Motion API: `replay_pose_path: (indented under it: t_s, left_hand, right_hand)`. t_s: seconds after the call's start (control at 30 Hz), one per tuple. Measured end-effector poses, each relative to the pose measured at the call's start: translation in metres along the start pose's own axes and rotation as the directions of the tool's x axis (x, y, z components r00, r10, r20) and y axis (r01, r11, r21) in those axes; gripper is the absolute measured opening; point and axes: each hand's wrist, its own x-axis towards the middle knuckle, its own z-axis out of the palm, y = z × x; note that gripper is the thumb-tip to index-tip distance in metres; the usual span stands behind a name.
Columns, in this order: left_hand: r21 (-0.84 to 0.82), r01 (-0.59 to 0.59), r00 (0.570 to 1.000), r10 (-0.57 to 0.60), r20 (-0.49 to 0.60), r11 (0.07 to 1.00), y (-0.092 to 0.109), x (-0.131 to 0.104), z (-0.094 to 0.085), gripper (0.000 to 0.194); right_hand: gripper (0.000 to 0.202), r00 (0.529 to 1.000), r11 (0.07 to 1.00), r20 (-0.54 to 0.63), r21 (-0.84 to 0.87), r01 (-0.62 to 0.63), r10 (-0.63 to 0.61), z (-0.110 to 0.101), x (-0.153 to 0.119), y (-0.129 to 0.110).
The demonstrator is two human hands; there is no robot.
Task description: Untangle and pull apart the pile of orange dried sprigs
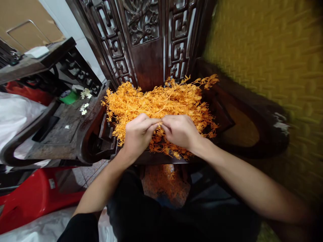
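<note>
A wide heap of orange artificial plant sprigs (161, 101), with thin stems and frilly tips, lies on the seat of a dark carved wooden chair (148, 67). My left hand (138, 131) and my right hand (180, 131) meet above the near side of the heap. Both are closed, thumbs and fingers pinched together tip to tip. A small bit of orange sprig (159, 124) shows between the fingertips; most of it is hidden by the fingers. Loose orange pieces hang over the seat's front edge below my hands.
Left of the chair stands a dark wooden side table (63, 124) with a green tape roll (69, 96) and small pale flowers (85, 93). A red plastic stool (32, 195) and white bags (20, 114) are at the left. Below the seat, a container (165, 185) holds orange bits.
</note>
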Motion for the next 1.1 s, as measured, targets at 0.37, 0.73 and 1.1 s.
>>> replay_pose_path:
  t_s: [0.37,0.73,1.1]
  left_hand:
    - [-0.672,0.522,0.851,-0.376,0.366,0.525,0.000,0.005,-0.001,0.018]
    - [-0.667,0.696,0.695,-0.481,0.534,0.265,-0.015,0.009,0.009,0.018]
    - [-0.387,0.561,0.826,-0.468,0.313,0.732,-0.007,0.007,0.039,0.048]
  right_hand:
    - [0.045,0.900,0.590,0.039,0.743,-0.317,0.434,-0.003,0.006,0.055]
    - [0.042,0.909,0.308,0.136,0.912,-0.270,0.394,-0.006,0.008,0.033]
    - [0.038,0.929,0.342,0.143,0.902,-0.265,0.341,-0.001,0.003,0.013]
